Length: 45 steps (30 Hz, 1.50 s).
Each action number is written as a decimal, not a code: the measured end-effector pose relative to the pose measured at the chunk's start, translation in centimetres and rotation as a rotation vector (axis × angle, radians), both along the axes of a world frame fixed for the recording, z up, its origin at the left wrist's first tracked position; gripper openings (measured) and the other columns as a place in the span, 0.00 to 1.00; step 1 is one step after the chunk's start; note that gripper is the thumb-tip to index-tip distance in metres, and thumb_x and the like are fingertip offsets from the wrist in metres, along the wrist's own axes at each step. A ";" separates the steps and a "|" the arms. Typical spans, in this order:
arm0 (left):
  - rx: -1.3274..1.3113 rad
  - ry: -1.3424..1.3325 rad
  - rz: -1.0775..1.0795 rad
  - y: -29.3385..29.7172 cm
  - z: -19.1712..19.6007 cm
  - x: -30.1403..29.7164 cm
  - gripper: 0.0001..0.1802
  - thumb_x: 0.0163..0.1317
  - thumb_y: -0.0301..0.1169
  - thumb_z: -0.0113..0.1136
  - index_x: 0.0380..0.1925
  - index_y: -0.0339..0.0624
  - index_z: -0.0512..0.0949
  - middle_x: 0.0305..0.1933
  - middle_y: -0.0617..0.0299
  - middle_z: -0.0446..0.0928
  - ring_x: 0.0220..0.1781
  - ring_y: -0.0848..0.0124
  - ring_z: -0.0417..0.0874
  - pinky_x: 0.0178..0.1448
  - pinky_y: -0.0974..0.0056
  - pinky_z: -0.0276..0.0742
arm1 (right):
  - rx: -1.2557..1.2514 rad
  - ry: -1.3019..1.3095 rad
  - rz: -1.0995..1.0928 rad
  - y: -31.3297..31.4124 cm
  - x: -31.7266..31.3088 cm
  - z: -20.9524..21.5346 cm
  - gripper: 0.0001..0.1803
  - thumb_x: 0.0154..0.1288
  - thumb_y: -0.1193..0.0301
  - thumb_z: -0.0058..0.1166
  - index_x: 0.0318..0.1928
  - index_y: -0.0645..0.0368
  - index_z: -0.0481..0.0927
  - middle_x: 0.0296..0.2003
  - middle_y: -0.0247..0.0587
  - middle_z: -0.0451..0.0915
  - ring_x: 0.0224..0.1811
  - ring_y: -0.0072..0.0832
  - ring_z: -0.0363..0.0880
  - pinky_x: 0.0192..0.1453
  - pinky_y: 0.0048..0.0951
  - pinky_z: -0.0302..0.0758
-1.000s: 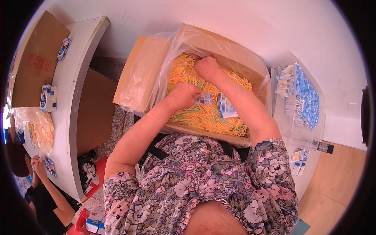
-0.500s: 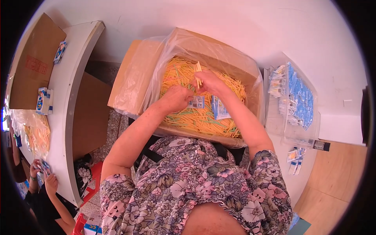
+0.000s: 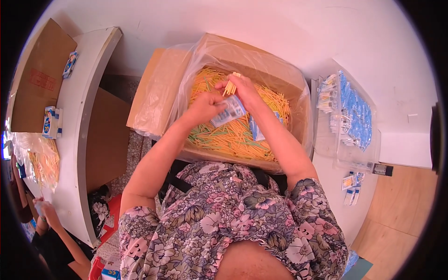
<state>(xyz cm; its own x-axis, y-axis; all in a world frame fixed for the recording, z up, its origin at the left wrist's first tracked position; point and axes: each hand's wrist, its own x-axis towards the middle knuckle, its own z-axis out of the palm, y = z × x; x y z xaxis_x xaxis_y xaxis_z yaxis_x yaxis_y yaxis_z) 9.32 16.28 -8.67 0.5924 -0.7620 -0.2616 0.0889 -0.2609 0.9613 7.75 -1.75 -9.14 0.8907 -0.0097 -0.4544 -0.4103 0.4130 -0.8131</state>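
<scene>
My left hand [image 3: 205, 109] pinches a small clear packet with blue print [image 3: 229, 112] by its side, over the box. In my right hand [image 3: 244, 91] is a small bundle of thin yellow sticks [image 3: 231, 87], held just above the packet's upper end. Below both hands, loose yellow, orange and green sticks [image 3: 233, 142] fill a cardboard box [image 3: 261, 57] lined with a clear plastic sheet [image 3: 184, 74]. Another blue-and-white packet [image 3: 255, 128] lies on the sticks, partly hidden by my right forearm.
To the right, a clear plastic bin [image 3: 326, 148] holds many blue-and-white packets [image 3: 357, 112]; several more packets [image 3: 353, 183] lie nearby. On the left, a white table [image 3: 77, 154] bears small boxes [image 3: 51, 122] and a bag of sticks [image 3: 46, 161]. A co-worker's hands [image 3: 46, 211] are beside it.
My left hand has raised and tilted the packet toward the stick bundle. The bundle in my right hand has tipped and shifted slightly left. The co-worker's hands have moved left.
</scene>
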 end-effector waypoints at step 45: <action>-0.206 -0.163 -0.276 -0.4 0.0 -0.6 0.07 0.60 0.23 0.57 0.38 0.33 0.80 0.35 0.64 0.79 0.39 0.78 0.77 0.46 0.70 0.73 | -0.981 -0.481 -0.013 1.7 -5.8 3.2 0.14 0.59 0.63 0.57 0.26 0.62 0.74 0.20 0.47 0.77 0.23 0.34 0.76 0.29 0.31 0.71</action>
